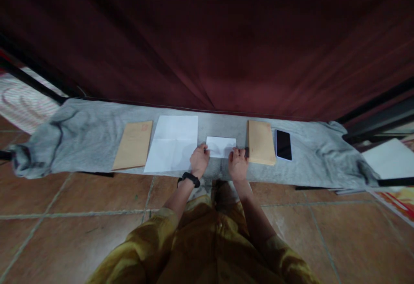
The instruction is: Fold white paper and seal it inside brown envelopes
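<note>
A small folded white paper (221, 146) lies on the grey cloth (90, 135) in front of me. My left hand (199, 159), with a black band on its wrist, has curled fingers pinching the paper's left edge. My right hand (238, 162) presses curled fingers on the paper's lower right corner. A larger unfolded white sheet (173, 143) lies just left of my left hand. Two brown envelopes lie flat, one at the far left (133, 144), one right of my right hand (260, 142).
A black phone (283, 144) lies screen up beside the right envelope. A dark red curtain (210, 42) hangs behind the cloth. Brown floor tiles (64, 232) stretch below. White paper (390, 159) lies at the far right.
</note>
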`<state>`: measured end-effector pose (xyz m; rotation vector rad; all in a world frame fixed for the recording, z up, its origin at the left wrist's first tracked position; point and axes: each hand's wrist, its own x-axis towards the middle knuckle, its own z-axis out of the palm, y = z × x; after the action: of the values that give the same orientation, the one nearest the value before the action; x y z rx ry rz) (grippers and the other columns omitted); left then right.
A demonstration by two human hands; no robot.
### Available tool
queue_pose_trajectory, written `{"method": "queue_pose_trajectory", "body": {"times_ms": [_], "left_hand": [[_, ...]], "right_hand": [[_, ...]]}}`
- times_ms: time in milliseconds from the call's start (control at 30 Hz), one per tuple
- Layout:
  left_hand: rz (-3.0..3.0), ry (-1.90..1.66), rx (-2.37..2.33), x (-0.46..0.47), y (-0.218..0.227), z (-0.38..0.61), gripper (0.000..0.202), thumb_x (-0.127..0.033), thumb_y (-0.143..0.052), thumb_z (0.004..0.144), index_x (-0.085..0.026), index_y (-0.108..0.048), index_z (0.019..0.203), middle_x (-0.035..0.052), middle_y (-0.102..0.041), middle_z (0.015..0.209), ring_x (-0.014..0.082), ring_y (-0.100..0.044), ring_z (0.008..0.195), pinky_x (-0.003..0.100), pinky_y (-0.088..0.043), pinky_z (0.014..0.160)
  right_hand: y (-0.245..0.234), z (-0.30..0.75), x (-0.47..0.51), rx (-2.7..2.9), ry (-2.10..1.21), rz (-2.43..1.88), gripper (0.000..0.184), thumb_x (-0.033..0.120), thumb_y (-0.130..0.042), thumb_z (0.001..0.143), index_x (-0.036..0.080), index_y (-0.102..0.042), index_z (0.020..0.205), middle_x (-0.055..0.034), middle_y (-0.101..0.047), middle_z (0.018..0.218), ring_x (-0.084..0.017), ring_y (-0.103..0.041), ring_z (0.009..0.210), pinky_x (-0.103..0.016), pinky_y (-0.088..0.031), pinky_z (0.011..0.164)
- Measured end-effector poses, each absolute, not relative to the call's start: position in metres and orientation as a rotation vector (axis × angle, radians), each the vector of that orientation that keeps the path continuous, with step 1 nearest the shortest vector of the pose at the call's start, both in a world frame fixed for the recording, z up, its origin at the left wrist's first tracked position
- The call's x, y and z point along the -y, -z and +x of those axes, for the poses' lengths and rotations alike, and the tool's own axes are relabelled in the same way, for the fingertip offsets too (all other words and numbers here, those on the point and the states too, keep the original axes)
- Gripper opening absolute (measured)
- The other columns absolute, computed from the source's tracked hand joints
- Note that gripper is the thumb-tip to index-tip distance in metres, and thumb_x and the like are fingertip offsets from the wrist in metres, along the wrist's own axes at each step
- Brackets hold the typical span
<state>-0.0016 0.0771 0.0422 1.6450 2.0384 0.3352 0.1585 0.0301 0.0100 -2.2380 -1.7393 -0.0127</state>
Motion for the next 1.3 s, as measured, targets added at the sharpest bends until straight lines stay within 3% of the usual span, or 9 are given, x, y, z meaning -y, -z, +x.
{"method": "queue_pose_trajectory", "body": {"times_ms": [200, 433, 1300], "left_hand": [[1.640, -0.345, -2.034, -0.077, -0.045, -0.001, 0.024, -0.027, -0.059, 0.094, -0.028, -0.068, 0.116, 0.0042, -0.076, 0.109, 0.0211, -0.071, 0.103, 0.028, -0.052, 0.083], [1.658, -0.378, -2.013, -0.077, -0.043, -0.002, 0.024, -0.027, -0.058, 0.095, -0.026, -0.067, 0.117, 0.0046, -0.076, 0.108, 0.0210, -0.071, 0.100, 0.029, -0.052, 0.083], [1.819, -0.370, -2.039, -0.066, -0.046, 0.009, 0.031, -0.020, -0.048, 0.099, -0.021, -0.062, 0.126, 0.0083, -0.070, 0.120, 0.0209, -0.069, 0.105, 0.028, -0.053, 0.086]], "right_hand": [[-0.007, 0.150, -0.020, 1.818, 0.055, -2.037, 0.035, 0.028, -0.045, 0.103, 0.018, -0.060, 0.132, -0.0184, -0.060, 0.133, -0.031, -0.056, 0.117, -0.049, -0.042, 0.099], [0.003, 0.144, -0.015, 2.086, -0.088, -1.638, 0.043, 0.027, -0.039, 0.105, 0.018, -0.053, 0.145, -0.0112, -0.049, 0.154, -0.025, -0.043, 0.143, -0.046, -0.034, 0.119], [0.004, 0.148, -0.006, 2.173, -0.101, -1.683, 0.045, 0.031, -0.040, 0.106, 0.020, -0.051, 0.148, -0.0079, -0.048, 0.155, -0.025, -0.044, 0.144, -0.047, -0.032, 0.121]]}}
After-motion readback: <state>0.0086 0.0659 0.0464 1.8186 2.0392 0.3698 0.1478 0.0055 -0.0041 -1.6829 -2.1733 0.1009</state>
